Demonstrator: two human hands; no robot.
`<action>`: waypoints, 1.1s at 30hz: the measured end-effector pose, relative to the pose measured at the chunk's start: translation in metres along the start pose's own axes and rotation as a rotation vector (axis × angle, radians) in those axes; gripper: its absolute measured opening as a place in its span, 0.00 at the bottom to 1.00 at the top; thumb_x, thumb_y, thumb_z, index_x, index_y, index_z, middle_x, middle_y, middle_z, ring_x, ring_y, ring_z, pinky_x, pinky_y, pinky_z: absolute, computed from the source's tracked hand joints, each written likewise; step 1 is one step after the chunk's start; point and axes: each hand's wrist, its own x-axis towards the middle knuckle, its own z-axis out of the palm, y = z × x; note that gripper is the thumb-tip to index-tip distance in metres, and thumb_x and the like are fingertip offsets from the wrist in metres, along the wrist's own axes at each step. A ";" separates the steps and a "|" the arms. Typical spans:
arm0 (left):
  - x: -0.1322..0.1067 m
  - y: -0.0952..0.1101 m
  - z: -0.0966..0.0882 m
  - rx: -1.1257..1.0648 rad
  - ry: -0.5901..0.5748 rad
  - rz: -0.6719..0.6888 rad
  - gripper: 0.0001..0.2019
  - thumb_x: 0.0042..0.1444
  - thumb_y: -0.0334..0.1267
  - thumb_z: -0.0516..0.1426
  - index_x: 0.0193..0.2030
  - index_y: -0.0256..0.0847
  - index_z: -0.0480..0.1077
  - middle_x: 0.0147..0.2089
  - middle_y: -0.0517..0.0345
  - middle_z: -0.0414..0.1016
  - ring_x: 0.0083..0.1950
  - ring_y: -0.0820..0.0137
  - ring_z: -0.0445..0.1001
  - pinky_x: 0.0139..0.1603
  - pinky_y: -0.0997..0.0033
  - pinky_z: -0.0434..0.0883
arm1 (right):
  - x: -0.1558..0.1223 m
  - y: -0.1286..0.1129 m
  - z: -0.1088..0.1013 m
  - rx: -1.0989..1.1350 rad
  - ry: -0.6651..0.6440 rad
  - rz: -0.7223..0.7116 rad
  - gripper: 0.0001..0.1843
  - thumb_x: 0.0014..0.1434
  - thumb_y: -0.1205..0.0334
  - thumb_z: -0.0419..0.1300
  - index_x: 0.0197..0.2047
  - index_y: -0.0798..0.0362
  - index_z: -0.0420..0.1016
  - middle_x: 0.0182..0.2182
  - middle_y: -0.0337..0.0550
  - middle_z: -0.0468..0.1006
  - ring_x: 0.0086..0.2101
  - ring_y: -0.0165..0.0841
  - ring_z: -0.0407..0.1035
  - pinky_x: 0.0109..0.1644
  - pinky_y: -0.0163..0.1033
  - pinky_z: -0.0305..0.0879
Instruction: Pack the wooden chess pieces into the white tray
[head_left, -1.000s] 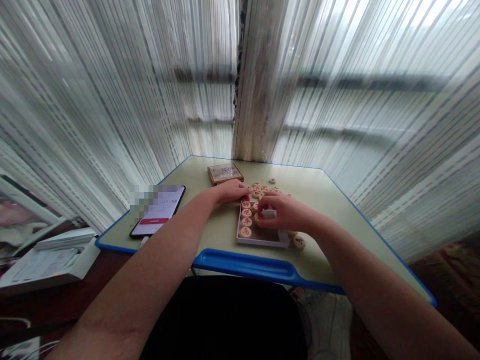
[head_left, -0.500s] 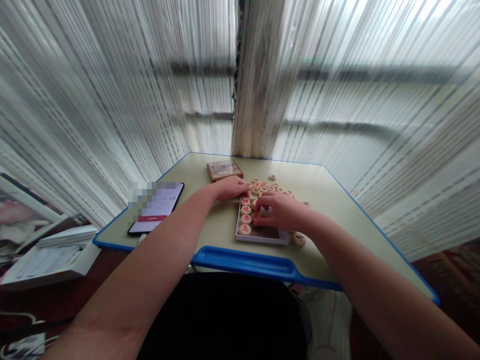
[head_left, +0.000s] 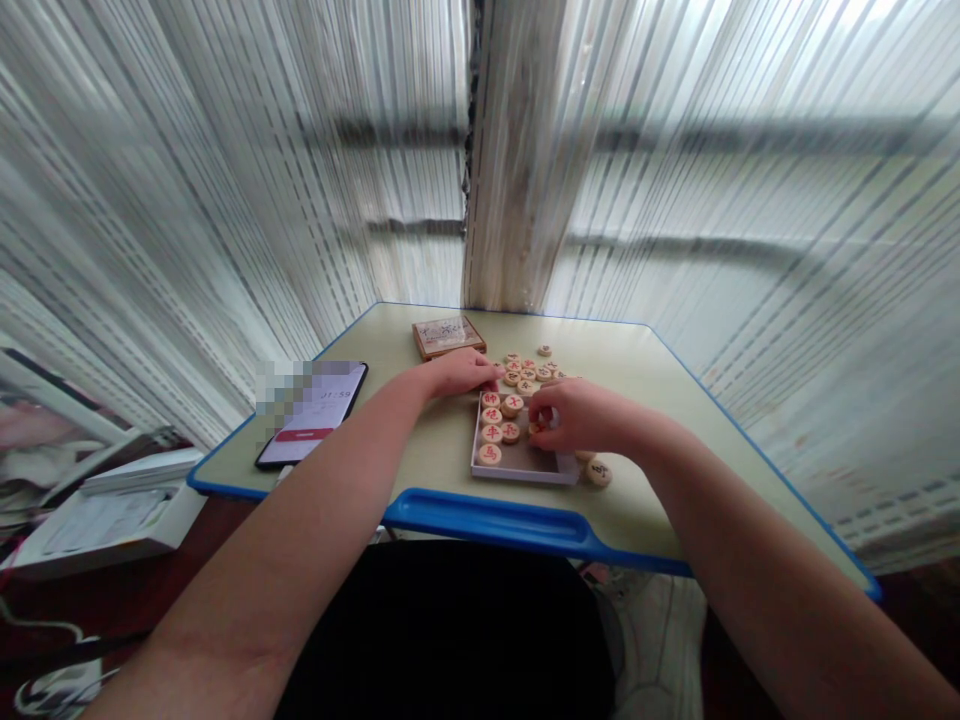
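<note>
A shallow white-edged box (head_left: 525, 478) lies on the table, with several round wooden Chinese chess pieces inside. Pieces with red characters line its left side, among them one nearest me (head_left: 490, 455); two more (head_left: 513, 404) form a second column. My right hand (head_left: 574, 415) is over the box, its thumb and fingers closed around a Chinese chess piece (head_left: 538, 427) with red marking. My left hand (head_left: 465, 372) rests at the box's far left corner, fingers stretched to the right, fingertips at or close to the rim; the exact contact is hard to see.
Loose Chinese chess pieces (head_left: 527, 371) cluster behind the box, one (head_left: 544, 350) farther back. Another (head_left: 598, 473) lies right of the box. A wooden-framed case (head_left: 448, 337) sits at the back. A phone (head_left: 322, 410) lies left on the blue-edged table (head_left: 675, 500).
My right hand has moved right within the box, uncovering two pieces of the second column. It now grips a piece farther right. My left hand stays in place.
</note>
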 end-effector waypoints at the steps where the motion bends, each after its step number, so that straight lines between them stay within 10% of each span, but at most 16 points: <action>1: 0.000 0.000 0.000 -0.006 0.001 -0.003 0.20 0.48 0.51 0.52 0.30 0.34 0.76 0.26 0.59 0.73 0.29 0.74 0.65 0.33 0.75 0.61 | -0.001 0.000 -0.001 0.008 0.020 0.003 0.09 0.45 0.59 0.58 0.31 0.53 0.74 0.28 0.43 0.74 0.29 0.31 0.64 0.33 0.35 0.57; 33: 0.000 0.000 -0.001 -0.011 0.020 -0.023 0.19 0.47 0.51 0.54 0.29 0.37 0.76 0.27 0.59 0.73 0.29 0.73 0.66 0.34 0.74 0.62 | -0.007 -0.015 -0.009 0.110 -0.067 -0.047 0.22 0.45 0.65 0.55 0.45 0.46 0.76 0.32 0.39 0.75 0.28 0.29 0.64 0.34 0.34 0.58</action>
